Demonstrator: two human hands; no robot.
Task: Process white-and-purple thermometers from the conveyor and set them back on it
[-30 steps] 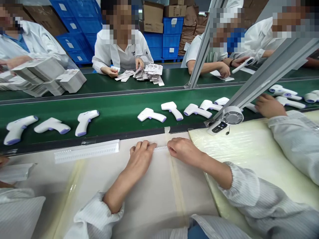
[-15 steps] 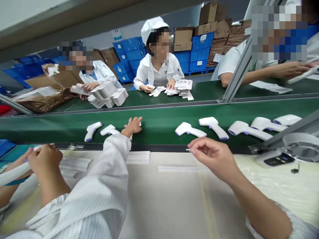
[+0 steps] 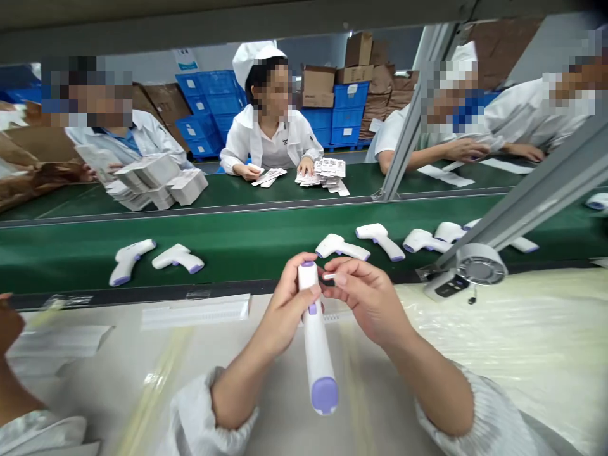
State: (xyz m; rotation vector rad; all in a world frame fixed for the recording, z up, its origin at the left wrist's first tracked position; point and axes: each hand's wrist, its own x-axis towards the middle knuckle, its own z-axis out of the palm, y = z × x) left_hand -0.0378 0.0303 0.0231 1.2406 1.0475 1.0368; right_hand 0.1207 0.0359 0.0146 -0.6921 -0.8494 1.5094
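A white forehead thermometer (image 3: 317, 348) with purple trim is gripped in my left hand (image 3: 285, 310), its purple-capped handle end pointing toward me. My left thumb lies across it near the purple button. Just to its right, my right hand (image 3: 375, 301) pinches a small white label (image 3: 329, 276) between thumb and fingers, close to the thermometer but apart from it. Below both hands, a strip of small labels on the table is mostly hidden. Another white label sheet (image 3: 197, 311) lies to the left of my left hand.
Several thermometers, including one (image 3: 380, 240), lie on the green conveyor belt (image 3: 251, 240). A small white fan (image 3: 479, 265) stands at right by a slanted metal post (image 3: 513, 202). A co-worker's hand (image 3: 8, 323) shows at far left. Across the belt, people handle papers and white stacks (image 3: 156, 180).
My left hand has come back from the belt with a thermometer in it. My right hand, still pinching the label, is now beside it. The view has swung to the right.
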